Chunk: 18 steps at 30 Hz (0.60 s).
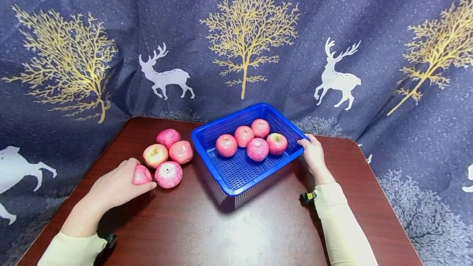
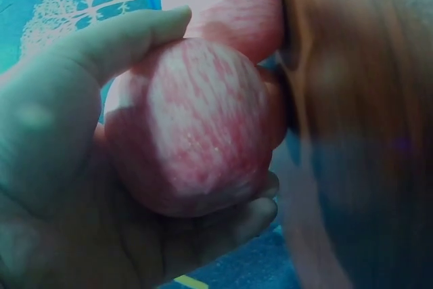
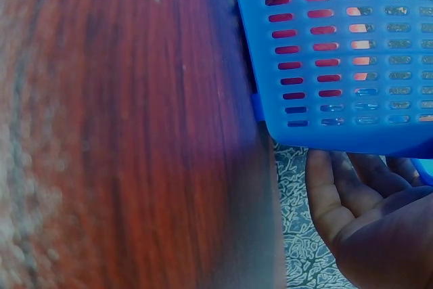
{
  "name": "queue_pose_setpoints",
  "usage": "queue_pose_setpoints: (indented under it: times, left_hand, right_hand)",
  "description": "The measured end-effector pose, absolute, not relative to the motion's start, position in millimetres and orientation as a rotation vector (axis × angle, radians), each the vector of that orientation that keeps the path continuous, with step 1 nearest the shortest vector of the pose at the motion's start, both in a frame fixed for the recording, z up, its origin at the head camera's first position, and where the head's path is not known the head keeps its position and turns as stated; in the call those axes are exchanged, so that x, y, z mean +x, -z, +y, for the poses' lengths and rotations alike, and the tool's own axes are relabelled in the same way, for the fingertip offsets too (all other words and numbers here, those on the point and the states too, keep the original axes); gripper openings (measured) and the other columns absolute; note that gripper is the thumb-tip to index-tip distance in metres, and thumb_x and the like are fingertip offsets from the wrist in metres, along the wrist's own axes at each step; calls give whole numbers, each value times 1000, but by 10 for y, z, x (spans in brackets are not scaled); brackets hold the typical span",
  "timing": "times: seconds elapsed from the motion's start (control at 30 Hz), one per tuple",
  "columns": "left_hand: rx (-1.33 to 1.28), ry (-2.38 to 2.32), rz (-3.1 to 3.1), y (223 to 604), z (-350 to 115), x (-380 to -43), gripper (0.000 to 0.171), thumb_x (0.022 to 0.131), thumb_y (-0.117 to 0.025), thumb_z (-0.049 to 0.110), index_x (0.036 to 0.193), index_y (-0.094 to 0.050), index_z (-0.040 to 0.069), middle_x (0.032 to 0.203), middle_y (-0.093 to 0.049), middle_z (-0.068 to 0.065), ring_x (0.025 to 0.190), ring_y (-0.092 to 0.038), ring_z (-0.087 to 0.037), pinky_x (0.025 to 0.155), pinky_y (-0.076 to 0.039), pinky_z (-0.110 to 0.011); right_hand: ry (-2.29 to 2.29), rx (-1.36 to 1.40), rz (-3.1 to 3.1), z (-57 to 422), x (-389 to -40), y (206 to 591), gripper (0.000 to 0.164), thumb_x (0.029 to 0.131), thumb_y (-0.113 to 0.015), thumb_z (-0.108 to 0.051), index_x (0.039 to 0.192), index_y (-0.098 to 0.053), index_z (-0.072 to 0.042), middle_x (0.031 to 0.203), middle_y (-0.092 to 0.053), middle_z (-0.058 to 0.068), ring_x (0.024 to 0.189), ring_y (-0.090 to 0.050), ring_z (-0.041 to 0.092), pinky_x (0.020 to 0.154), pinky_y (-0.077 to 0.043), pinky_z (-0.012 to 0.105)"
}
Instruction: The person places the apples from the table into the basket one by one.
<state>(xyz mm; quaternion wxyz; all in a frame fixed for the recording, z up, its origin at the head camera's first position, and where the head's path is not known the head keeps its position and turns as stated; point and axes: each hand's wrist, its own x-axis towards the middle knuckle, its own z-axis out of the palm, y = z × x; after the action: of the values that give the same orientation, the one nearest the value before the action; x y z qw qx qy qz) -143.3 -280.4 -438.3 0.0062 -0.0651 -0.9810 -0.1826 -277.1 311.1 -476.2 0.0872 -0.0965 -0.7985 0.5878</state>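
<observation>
At the table's left, my left hand (image 1: 116, 182) grips a red apple (image 1: 142, 175), thumb on one side and fingers curled round the other. In the left wrist view this streaked apple (image 2: 193, 130) sits in the palm, with another apple (image 2: 226, 8) just beyond it. Several loose apples (image 1: 168, 174) lie close together beside that hand. My right hand (image 1: 314, 155) holds the right end of a blue plastic basket (image 1: 207, 163) by its rim. Its thumb lies over the rim, and the right wrist view shows the fingers (image 3: 323, 184) curled under it. Several apples (image 1: 257, 149) rest inside the basket.
Everything stands on a dark red-brown wooden table (image 1: 266, 229). A blue cloth (image 1: 207, 52) with trees and deer hangs behind its back edge. The basket sits at an angle near that edge, its slotted wall (image 3: 338, 65) facing the right wrist camera.
</observation>
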Motion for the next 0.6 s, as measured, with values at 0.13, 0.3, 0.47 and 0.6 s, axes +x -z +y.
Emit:
queue_pose_setpoints:
  times: [0.13, 0.3, 0.47, 0.6]
  left_hand:
    - [-208, 598, -3049, 4320, -2819, -1424, 63, 86, -88, 65, 108, -62, 12, 101, -63, -8, 79, -65, -20, 65, -51, -43]
    - [-225, 645, -2996, 4228, -2851, -1412, 66, 86, -88, 65, 108, -61, 9, 100, -63, -8, 79, -63, -21, 70, -52, -43]
    - [-249, 653, -2935, 4137, -2857, -1416, 67, 87, -88, 65, 110, -62, 8, 102, -63, -8, 81, -62, -21, 73, -53, -43]
    - [-285, 645, -2906, 4064, -2823, -1448, 68, 88, -88, 64, 115, -63, 7, 106, -65, -9, 85, -64, -22, 75, -54, -44]
  right_hand:
    - [-1747, -291, -2380, 3120, -2777, 4764, 40, 108, -56, -18, 140, -64, 5, 136, -65, 29, 117, -63, 38, 91, -48, 26]
    - [-1753, -283, -2379, 3122, -2789, 4765, 39, 108, -57, -18, 139, -64, 5, 133, -66, 29, 112, -64, 35, 89, -50, 24]
    - [-1758, -274, -2374, 3124, -2790, 4768, 38, 108, -57, -17, 138, -65, 6, 131, -67, 29, 107, -65, 32, 86, -51, 23]
    - [-1748, -272, -2377, 3129, -2789, 4775, 38, 107, -57, -16, 138, -65, 6, 130, -66, 29, 108, -65, 33, 86, -50, 23]
